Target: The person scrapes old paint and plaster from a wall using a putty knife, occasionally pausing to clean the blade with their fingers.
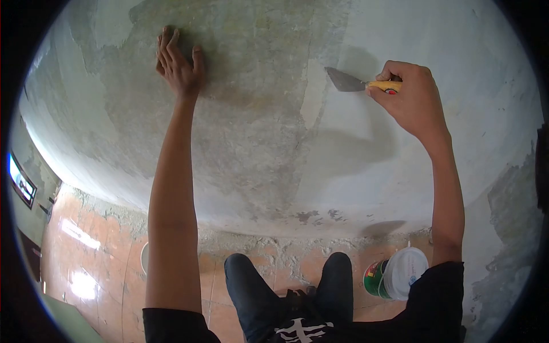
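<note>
My left hand (180,66) rests on the grey, patchy wall (246,114) at the upper left, its fingers spread and holding nothing. At the upper right, my right hand (409,97) grips the yellow handle of a trowel (347,82). The trowel's pointed metal blade is turned left, at the border between the darker bare wall and a paler, smoother coat. A light patch (313,94) lies just left of the blade. Whether the blade touches the wall I cannot tell.
Near my right knee stands a green and white bucket (377,278) with a whitish container (405,271) against it. Another pale rim (144,258) shows partly behind my left arm. Crumbled debris (280,248) lines the orange tiled floor (108,274) along the wall.
</note>
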